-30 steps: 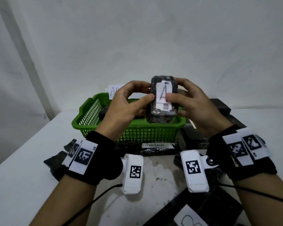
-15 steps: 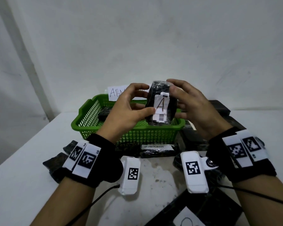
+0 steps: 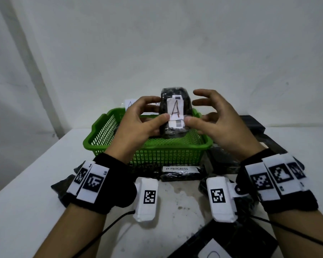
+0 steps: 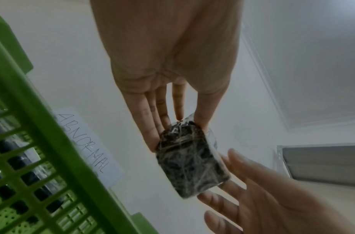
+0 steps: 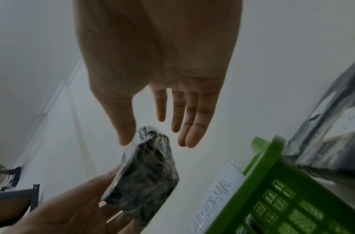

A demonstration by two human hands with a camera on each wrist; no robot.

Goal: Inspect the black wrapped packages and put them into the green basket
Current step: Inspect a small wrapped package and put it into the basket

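Note:
A black wrapped package [image 3: 175,112] with a white label marked "A" stands upright in the air over the green basket [image 3: 151,151]. My left hand [image 3: 153,108] pinches it, thumb on the front and straight fingers behind, as the left wrist view shows for the package [image 4: 190,163] and left hand [image 4: 168,110]. My right hand [image 3: 194,108] is spread beside the package's right edge. Its thumb reaches the label's edge and its fingers stand clear of the wrap. In the right wrist view the right hand [image 5: 158,123] hangs straight-fingered above the package [image 5: 144,178].
A paper sign reading "ABNORMAL" [image 4: 88,145] stands behind the basket, which holds dark packages. A package labelled "IN PROGRESS" [image 3: 179,173] lies in front of the basket. More black packages lie at the right [image 3: 250,123], at the left [image 3: 64,185] and at the near edge [image 3: 231,243].
My right hand's fingers have come off the package and spread open. The left hand keeps holding the package, which has turned its label back toward me.

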